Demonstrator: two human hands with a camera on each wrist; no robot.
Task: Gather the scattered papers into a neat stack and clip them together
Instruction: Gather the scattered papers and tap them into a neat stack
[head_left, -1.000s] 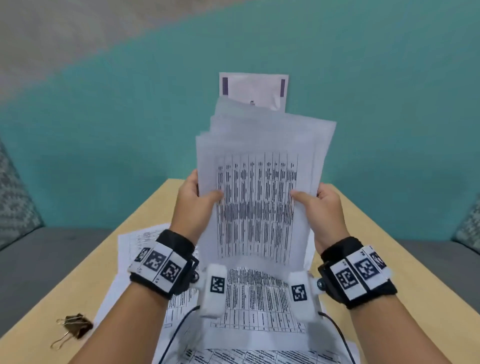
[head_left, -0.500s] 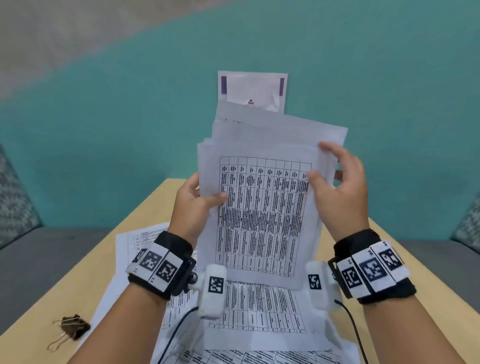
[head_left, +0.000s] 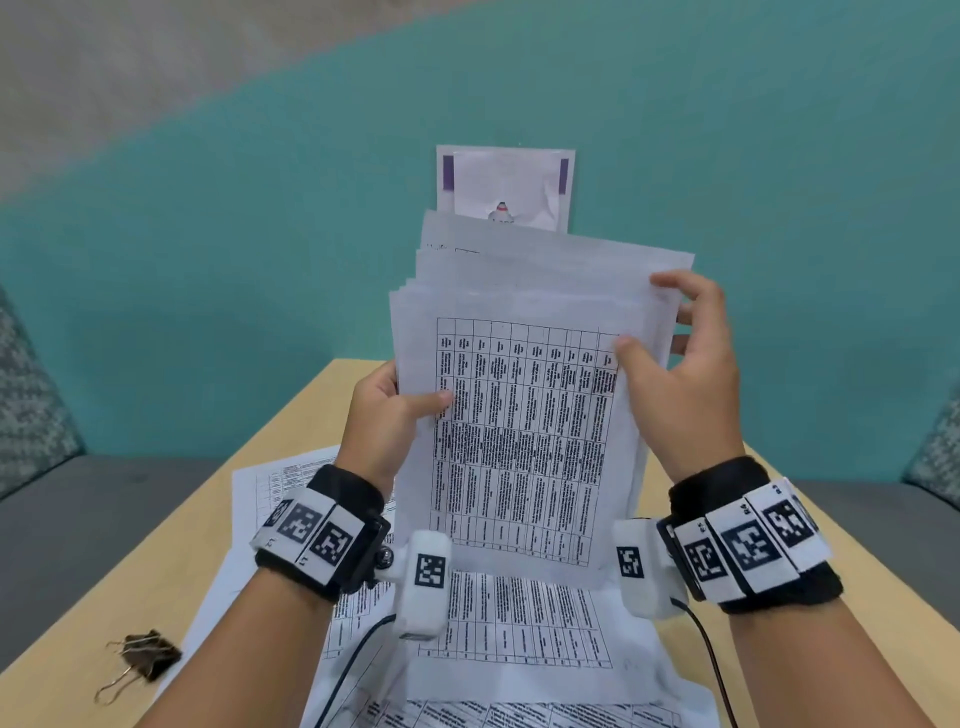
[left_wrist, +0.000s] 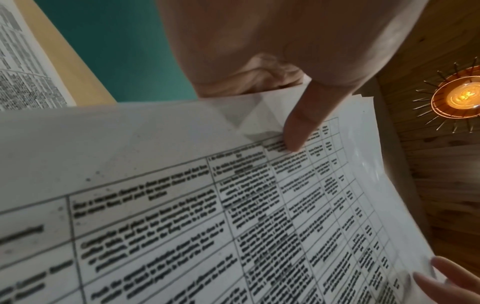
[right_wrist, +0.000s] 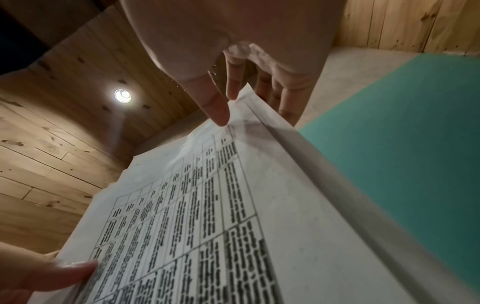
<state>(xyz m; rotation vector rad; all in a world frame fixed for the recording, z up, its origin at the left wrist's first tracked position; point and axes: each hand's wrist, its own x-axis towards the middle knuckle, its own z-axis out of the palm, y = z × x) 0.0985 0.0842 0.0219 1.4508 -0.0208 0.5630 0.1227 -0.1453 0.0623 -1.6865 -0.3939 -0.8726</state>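
Observation:
I hold a stack of printed table sheets (head_left: 519, 415) upright above the wooden table (head_left: 156, 545); its top edges are uneven and fanned. My left hand (head_left: 384, 415) grips the stack's left edge, thumb on the front sheet (left_wrist: 182, 205). My right hand (head_left: 685, 374) is at the upper right corner, thumb and forefinger on the front (right_wrist: 233, 205) and the other fingers behind the edge. More printed sheets (head_left: 519, 623) lie flat on the table under my wrists. A dark binder clip (head_left: 148, 657) with wire handles lies at the table's near left, apart from both hands.
One loose sheet (head_left: 280, 483) sticks out to the left under my left wrist. A purple-edged notice (head_left: 506, 187) hangs on the teal wall behind the stack. Grey seats (head_left: 78, 509) flank the table on both sides. Cables run from both wrist cameras.
My right hand has let go of the stack's lower right edge and climbed to the upper right corner. The left hand kept its grip, and the stack has stayed upright.

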